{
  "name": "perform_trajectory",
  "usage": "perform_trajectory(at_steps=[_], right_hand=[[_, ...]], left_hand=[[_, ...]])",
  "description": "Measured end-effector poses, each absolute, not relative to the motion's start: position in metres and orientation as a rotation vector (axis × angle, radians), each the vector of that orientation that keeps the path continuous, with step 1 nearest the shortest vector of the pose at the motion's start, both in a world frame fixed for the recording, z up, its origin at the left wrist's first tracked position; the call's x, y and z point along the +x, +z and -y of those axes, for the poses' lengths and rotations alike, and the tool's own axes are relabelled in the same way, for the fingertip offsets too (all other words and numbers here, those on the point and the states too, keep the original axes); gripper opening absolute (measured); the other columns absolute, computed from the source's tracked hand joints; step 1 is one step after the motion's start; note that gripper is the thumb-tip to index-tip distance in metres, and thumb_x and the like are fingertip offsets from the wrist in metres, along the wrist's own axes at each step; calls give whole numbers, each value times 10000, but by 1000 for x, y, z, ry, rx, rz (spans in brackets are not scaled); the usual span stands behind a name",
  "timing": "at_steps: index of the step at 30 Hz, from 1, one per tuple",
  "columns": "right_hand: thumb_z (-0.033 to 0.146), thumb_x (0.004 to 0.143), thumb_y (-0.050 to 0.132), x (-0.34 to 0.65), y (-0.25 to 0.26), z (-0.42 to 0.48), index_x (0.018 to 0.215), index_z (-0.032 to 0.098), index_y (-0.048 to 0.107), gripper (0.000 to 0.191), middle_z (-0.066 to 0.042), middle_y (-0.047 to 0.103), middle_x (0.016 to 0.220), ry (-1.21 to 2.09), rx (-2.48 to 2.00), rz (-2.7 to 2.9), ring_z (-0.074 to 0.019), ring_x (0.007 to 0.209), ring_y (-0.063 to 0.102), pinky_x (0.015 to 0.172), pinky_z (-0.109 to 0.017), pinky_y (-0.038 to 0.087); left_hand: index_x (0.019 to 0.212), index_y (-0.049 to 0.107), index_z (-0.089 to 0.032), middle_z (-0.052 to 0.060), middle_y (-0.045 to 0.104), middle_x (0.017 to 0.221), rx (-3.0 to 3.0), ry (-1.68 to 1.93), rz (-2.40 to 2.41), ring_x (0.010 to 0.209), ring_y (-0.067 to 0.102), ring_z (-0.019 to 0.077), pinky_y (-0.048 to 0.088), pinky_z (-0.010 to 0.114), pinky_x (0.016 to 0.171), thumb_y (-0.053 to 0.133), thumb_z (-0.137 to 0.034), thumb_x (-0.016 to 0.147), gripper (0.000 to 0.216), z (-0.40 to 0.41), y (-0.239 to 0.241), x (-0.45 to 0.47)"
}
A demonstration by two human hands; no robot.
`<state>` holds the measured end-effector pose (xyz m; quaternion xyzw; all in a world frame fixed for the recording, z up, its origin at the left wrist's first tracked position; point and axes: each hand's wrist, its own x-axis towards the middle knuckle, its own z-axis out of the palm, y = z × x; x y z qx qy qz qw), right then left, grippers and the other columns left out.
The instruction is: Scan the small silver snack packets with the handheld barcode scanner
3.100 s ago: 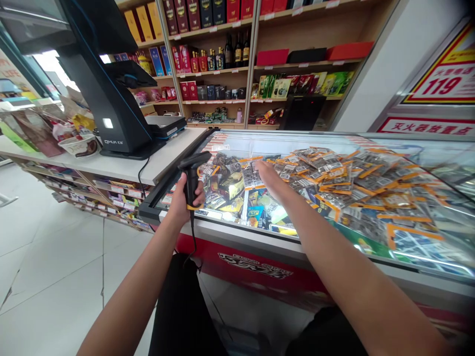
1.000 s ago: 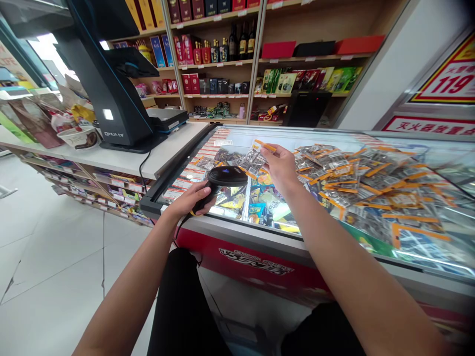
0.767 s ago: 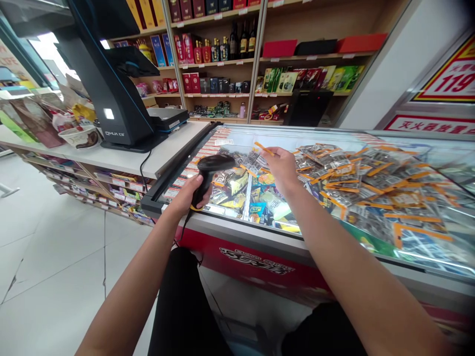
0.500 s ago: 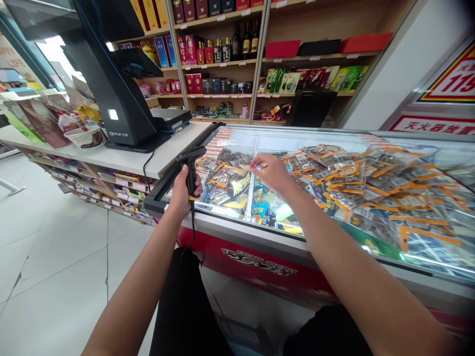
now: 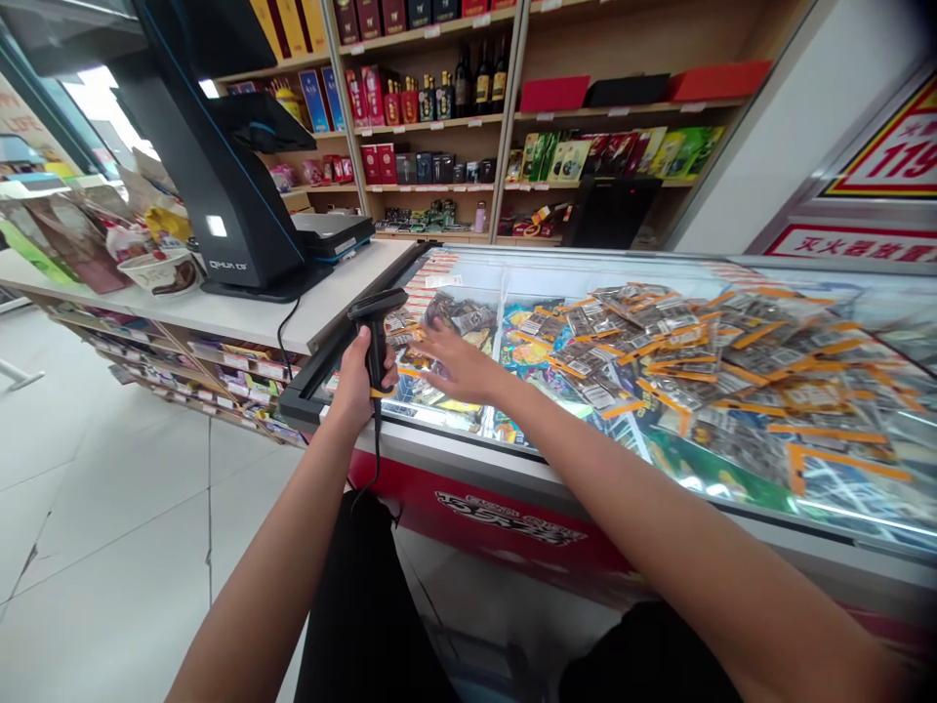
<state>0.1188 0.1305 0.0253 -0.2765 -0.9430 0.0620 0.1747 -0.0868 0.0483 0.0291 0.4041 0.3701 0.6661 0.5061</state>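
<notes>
My left hand [image 5: 357, 383] is wrapped round the grip of a black barcode scanner [image 5: 376, 310], held upright at the left end of a chest freezer [image 5: 505, 522]. A cable hangs from the scanner's handle. My right hand [image 5: 463, 365] is open, fingers stretched out to the left, over small snack packets at the freezer's left end. Its fingertips are close to the packets; whether they touch is hard to tell. To the right, a large heap of orange-edged packets [image 5: 677, 337] covers the glass top. Coloured packages show through the glass below.
A white counter [image 5: 264, 317] on the left carries a black point-of-sale terminal [image 5: 249, 205] and a paper tub [image 5: 162, 273]. Behind the freezer stand shelves with bottles [image 5: 483, 83] and boxes. A red-lettered sign [image 5: 864, 244] is on the right wall.
My right hand has moved left along the freezer top, toward the scanner. Its fingers, pinched together before, are now spread. My left hand keeps the scanner in about the same place.
</notes>
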Motion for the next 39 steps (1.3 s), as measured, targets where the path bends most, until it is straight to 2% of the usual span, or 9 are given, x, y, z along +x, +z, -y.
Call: perform_trajectory(at_steps=[5, 8, 16, 19, 22, 25, 29, 33, 39], right_hand=[[456, 1199, 507, 174, 44, -154, 1841, 83, 455, 744, -278, 346, 1901, 26, -1665, 2238, -460, 1809, 237, 1440, -667, 251], [505, 1130, 643, 213, 42, -170, 1727, 50, 586, 753, -339, 571, 1730, 71, -1970, 2143, -522, 1669, 486, 1355, -714, 360], [421, 1003, 817, 231, 46, -172, 1634, 283, 741, 650, -170, 668, 1698, 551, -1474, 2370, -442, 1447, 710, 1185, -557, 587], [516, 977, 864, 221, 49, -166, 1505, 327, 820, 563, -137, 590, 1770, 657, -1328, 2428, -475, 1649, 521, 1283, -626, 507], [569, 1006, 820, 212, 47, -163, 1562, 261, 744, 640, -215, 539, 1782, 543, -1474, 2278, -524, 1708, 400, 1279, -701, 484], [508, 968, 861, 208, 43, -163, 1464, 186, 738, 604, -280, 663, 1605, 565, -1656, 2125, -511, 1455, 656, 1127, -612, 603], [368, 878, 917, 205, 43, -167, 1125, 187, 775, 337, -183, 818, 1131, 778, -1574, 1990, -365, 948, 795, 861, -470, 658], [292, 843, 887, 195, 42, -166, 1184, 223, 732, 381, -103, 799, 1016, 794, -1279, 1696, -299, 920, 762, 832, -415, 651], [350, 806, 886, 180, 33, -162, 1087, 226, 711, 354, -81, 739, 1049, 687, -1307, 1686, -271, 950, 701, 928, -434, 609]], left_hand=[[824, 507, -223, -61, 519, 638, 914, 1591, -926, 423, 418, 53, 337, 209, 449, 769, -768, 978, 623, -47, 32, -86], [808, 498, -221, -59, 510, 637, 935, 1563, -901, 419, 418, 50, 321, 210, 438, 783, -784, 957, 648, -45, 34, -85], [797, 510, -218, -54, 508, 633, 1001, 1486, -883, 407, 420, 56, 305, 223, 434, 769, -791, 970, 652, -40, 34, -84], [796, 508, -218, -57, 497, 632, 1023, 1461, -863, 398, 407, 54, 301, 229, 433, 769, -788, 968, 649, -39, 33, -85], [849, 543, -221, -65, 505, 634, 1118, 1430, -832, 393, 393, 57, 282, 230, 430, 801, -804, 914, 641, -38, 33, -85], [855, 542, -223, -68, 516, 639, 1209, 1393, -800, 395, 387, 54, 278, 227, 429, 827, -848, 855, 687, -36, 33, -85], [835, 528, -221, -67, 520, 634, 1233, 1370, -792, 386, 383, 47, 269, 214, 423, 838, -855, 843, 706, -36, 34, -84], [849, 551, -219, -68, 513, 628, 1232, 1362, -793, 379, 372, 47, 263, 215, 418, 827, -871, 843, 708, -35, 32, -84], [823, 526, -229, -55, 511, 624, 1251, 1322, -795, 395, 376, 59, 247, 227, 421, 811, -895, 833, 724, -34, 30, -85]])
